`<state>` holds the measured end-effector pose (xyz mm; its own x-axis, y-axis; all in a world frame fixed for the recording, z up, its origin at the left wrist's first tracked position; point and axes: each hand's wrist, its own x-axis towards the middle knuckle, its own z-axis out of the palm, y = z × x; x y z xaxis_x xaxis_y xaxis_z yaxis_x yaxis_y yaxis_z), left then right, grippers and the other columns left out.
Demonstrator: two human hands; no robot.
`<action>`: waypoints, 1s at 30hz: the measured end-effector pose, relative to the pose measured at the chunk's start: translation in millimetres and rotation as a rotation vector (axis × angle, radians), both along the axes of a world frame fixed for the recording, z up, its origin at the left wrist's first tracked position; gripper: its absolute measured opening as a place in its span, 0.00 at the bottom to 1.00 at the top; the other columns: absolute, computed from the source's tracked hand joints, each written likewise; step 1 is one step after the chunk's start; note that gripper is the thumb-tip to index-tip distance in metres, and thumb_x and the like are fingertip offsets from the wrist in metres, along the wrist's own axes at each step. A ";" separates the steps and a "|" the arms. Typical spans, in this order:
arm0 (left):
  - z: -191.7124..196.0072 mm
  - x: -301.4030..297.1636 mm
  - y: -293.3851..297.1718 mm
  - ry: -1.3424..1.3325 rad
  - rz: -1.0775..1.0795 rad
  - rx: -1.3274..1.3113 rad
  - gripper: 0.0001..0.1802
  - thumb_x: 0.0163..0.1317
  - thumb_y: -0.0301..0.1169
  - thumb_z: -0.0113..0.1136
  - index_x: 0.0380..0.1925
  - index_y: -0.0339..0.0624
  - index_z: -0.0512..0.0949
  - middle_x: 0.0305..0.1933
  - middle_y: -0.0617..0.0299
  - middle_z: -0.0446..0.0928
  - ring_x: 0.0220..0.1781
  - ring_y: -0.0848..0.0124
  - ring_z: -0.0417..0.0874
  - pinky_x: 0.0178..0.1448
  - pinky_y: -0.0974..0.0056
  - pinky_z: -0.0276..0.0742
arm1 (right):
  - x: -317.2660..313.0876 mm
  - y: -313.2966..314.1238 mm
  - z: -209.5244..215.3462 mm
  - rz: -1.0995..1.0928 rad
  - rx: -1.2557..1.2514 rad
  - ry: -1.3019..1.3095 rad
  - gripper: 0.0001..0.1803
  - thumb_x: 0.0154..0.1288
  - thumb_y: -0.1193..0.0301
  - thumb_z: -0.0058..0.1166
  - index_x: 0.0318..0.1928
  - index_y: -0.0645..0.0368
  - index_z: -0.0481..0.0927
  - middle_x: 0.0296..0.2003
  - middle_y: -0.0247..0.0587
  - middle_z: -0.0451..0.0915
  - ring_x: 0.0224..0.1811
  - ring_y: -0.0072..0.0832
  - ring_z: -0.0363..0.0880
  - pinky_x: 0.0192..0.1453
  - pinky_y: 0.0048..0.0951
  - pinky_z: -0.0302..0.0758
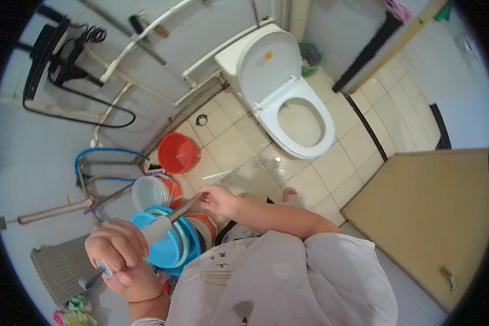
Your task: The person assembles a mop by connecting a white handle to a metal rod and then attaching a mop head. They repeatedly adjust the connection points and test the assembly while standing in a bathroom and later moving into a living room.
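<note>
A long pole point(186, 208) with a metal shaft and a white grip slants across in front of me. My left hand point(117, 255) is closed in a fist round the white grip, and a grey end piece sticks out below the fist. Farther along, my right hand point(218, 200) has its fingers wrapped round the metal shaft. What the pole's far end carries is hidden behind that hand. Below the pole stand blue basins point(165, 252), stacked together. A thin white strip point(217, 175) lies on the tiled floor just beyond my right hand; I cannot tell whether it belongs to the pole.
A white toilet point(304, 125) with its lid raised stands ahead, a green bin point(309, 57) beside it. A red bucket point(178, 153) and a white bucket point(149, 193) are at the left by a blue hose point(103, 151). A tan door point(424, 212) is at the right.
</note>
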<state>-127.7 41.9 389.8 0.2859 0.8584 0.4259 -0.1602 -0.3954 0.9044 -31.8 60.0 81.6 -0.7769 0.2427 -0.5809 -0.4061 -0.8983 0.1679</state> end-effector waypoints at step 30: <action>-103.4 346.6 82.9 0.654 -0.415 0.284 0.17 0.41 0.25 0.68 0.35 0.47 0.77 0.35 0.62 0.70 0.40 0.60 0.69 0.44 0.63 0.68 | 433.2 120.8 -80.4 -0.907 0.353 -0.877 0.07 0.53 0.81 0.49 0.33 0.66 0.66 0.23 0.41 0.70 0.23 0.27 0.71 0.27 0.25 0.71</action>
<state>218.9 124.8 286.4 0.8217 0.5128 0.2489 0.1802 -0.6479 0.7401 401.4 180.8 1.1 0.3441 0.7186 -0.6043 -0.7390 -0.1897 -0.6465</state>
